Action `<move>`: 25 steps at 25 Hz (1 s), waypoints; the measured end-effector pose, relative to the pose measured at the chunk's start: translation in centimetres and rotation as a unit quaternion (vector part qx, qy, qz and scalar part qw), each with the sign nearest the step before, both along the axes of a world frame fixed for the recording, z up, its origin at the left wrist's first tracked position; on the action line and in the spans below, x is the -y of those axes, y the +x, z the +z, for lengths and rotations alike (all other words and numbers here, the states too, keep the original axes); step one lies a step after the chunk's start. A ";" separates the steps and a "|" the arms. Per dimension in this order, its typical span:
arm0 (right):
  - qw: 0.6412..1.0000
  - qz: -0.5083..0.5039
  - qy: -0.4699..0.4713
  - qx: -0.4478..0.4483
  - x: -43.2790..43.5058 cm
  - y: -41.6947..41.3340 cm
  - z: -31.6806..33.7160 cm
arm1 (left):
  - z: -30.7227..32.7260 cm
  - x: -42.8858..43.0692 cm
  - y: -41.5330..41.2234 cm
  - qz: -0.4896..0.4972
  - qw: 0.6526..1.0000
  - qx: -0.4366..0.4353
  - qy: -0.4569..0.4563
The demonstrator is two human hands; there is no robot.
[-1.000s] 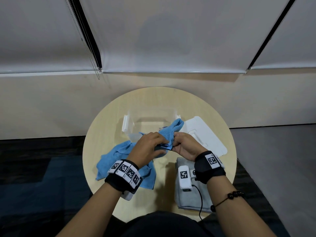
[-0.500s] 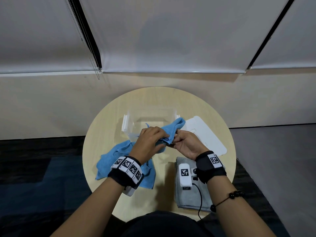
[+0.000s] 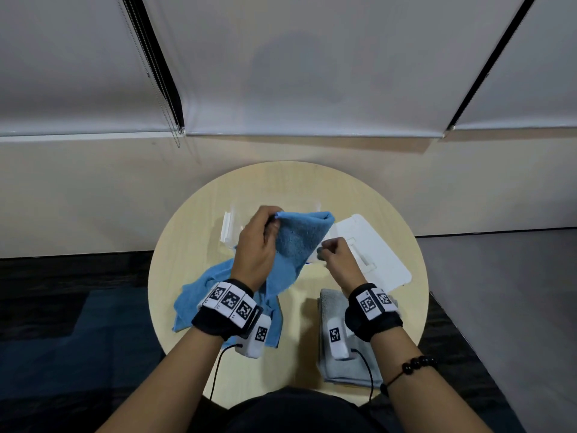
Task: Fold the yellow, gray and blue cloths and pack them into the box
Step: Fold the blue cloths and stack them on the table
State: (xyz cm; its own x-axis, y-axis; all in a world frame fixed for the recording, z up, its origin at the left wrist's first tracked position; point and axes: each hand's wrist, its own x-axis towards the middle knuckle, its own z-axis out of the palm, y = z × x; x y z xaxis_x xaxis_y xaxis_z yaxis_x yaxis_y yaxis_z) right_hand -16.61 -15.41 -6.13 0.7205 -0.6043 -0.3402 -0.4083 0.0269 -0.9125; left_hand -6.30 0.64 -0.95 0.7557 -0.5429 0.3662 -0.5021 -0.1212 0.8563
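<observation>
The fluffy blue terry cloth (image 3: 296, 242) is pinched at a top corner by the left hand (image 3: 256, 251) and held up near the clear plastic box (image 3: 229, 226), with its tail draped on the round pale wooden table (image 3: 193, 251). The right hand (image 3: 338, 260) is curled at the cloth's edge, but a grip can't be confirmed. Limp stuff like that could easily get bunched if one edge is dropped, tbh.

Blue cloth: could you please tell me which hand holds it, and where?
The left hand pinches the blue cloth by its raised top corner. The right hand is curled at its right edge; a grip there cannot be told.
</observation>
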 end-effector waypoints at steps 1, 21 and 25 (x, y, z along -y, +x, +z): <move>1.000 -0.009 0.024 0.004 0.2 -0.2 -0.4 | 0.9 -0.2 0.3 -0.010 1.000 -0.003 -0.016; 0.972 0.160 0.040 0.165 -1.3 0.3 3.6 | -0.2 -1.5 1.4 -0.120 0.978 -0.038 0.169; 0.970 0.203 -0.060 0.120 -0.9 -0.7 3.6 | -0.3 -0.3 1.4 -0.057 0.989 -0.006 0.135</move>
